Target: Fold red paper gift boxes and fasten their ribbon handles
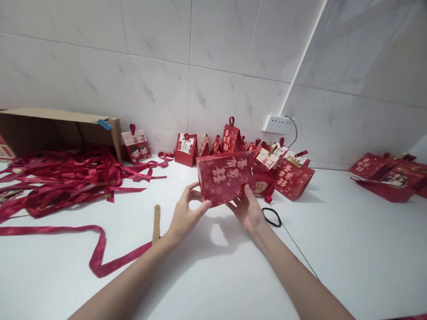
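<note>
A white table (pixel 354 239) fills the lower frame, backed by grey-veined white wall tiles with a white socket strip (pixel 277 124) right of centre. At upper left a brown cardboard carton (pixel 53 128) lies on its side, one of it, with a loose heap of red satin ribbons (pixel 59 178) spilling from its mouth, far too tangled to count; one long strand (pixel 98 254) curls away toward the lower left. Behind centre stands a cluster of finished red paper gift boxes with peaked tops (pixel 286 174), roughly nine or ten so far as I can separate them, and a second, smaller pile of flat red boxes (pixel 388 178) sits at the right edge, perhaps four.

Just in front of the cluster, lifted clear of the table at mid-frame, is the one red paper box printed with pale characters (pixel 224 176). Its long axis runs left to right, tilted so the right end rides higher. Both hands meet it from below and toward the viewer: the left hand (pixel 185 215) pinches the lower left corner between thumb and fingertips, the right hand (pixel 248 210) grips the lower right edge with the thumb on the front face. Neither is nearer; each grip is closed on its own end.

One thin wooden strip (pixel 156 223) lies beside the left wrist, and one black hair-tie loop (pixel 271 217) lies just right of the right hand.
</note>
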`<action>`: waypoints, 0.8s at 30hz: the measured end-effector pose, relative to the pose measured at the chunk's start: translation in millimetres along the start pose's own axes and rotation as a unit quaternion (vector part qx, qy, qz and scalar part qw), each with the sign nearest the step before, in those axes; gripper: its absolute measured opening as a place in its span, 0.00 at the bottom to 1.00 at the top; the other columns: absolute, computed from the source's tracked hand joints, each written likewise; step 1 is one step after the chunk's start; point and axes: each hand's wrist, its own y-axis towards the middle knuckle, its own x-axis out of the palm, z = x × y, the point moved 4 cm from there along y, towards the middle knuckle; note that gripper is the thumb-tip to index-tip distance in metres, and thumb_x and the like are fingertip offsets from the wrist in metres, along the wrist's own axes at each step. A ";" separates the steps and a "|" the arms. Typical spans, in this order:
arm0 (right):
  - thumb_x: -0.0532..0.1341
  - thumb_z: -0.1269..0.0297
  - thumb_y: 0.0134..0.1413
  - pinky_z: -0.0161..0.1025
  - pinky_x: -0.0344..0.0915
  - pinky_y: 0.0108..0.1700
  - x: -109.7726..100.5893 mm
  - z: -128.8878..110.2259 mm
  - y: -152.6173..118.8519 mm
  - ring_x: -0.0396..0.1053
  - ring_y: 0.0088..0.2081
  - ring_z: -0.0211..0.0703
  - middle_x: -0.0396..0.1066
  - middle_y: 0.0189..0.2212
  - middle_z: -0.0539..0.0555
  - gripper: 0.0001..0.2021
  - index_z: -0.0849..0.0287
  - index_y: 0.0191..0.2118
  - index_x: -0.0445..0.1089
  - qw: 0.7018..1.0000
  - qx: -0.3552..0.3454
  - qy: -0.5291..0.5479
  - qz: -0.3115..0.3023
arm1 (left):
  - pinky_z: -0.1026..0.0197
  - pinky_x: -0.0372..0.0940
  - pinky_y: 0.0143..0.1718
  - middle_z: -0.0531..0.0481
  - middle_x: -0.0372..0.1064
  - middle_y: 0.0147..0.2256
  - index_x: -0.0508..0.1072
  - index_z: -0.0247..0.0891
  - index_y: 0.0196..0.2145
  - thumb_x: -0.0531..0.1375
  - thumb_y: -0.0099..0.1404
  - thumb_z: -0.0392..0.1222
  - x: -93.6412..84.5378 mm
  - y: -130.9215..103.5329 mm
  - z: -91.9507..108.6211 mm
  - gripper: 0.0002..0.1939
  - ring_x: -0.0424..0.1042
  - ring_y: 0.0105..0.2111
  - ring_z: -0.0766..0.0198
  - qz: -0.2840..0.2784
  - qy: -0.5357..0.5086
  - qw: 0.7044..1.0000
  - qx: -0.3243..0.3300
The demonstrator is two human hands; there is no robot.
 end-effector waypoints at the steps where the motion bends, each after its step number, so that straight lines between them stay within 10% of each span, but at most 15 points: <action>1: 0.70 0.52 0.37 0.40 0.71 0.34 1.4 0.6 -1.5 0.70 0.31 0.40 0.74 0.30 0.47 0.17 0.52 0.33 0.70 1.000 -0.009 -0.008 0.007 | 0.54 0.64 0.43 0.49 0.70 0.33 0.64 0.36 0.48 0.58 0.57 0.53 -0.9 1.2 -3.7 0.25 0.71 0.35 0.60 0.006 -0.034 0.999 -0.040; 9: 0.69 0.55 0.38 0.37 0.71 0.27 6.6 3.3 -7.3 0.71 0.30 0.41 0.73 0.30 0.47 0.21 0.53 0.40 0.67 0.996 -0.058 -0.068 0.012 | 0.64 0.59 0.25 0.54 0.60 0.15 0.64 0.37 0.20 0.51 0.56 0.67 4.0 5.5 -25.5 0.27 0.60 0.17 0.68 -0.042 -0.121 0.976 -0.177; 18: 0.68 0.53 0.38 0.37 0.70 0.24 1.1 2.9 -5.8 0.70 0.27 0.41 0.72 0.25 0.49 0.17 0.56 0.34 0.69 0.991 -0.059 -0.109 0.054 | 0.64 0.56 0.23 0.57 0.58 0.14 0.63 0.38 0.22 0.51 0.53 0.67 13.1 0.9 -22.7 0.26 0.54 0.14 0.70 -0.077 -0.175 0.951 -0.244; 24: 0.67 0.56 0.42 0.37 0.71 0.33 -1.0 -7.1 -5.2 0.71 0.39 0.43 0.73 0.39 0.50 0.17 0.53 0.40 0.69 0.988 -0.113 -0.087 0.061 | 0.62 0.60 0.27 0.53 0.69 0.25 0.63 0.36 0.36 0.58 0.52 0.61 17.9 -2.7 -24.0 0.25 0.64 0.18 0.69 -0.124 -0.162 0.954 -0.218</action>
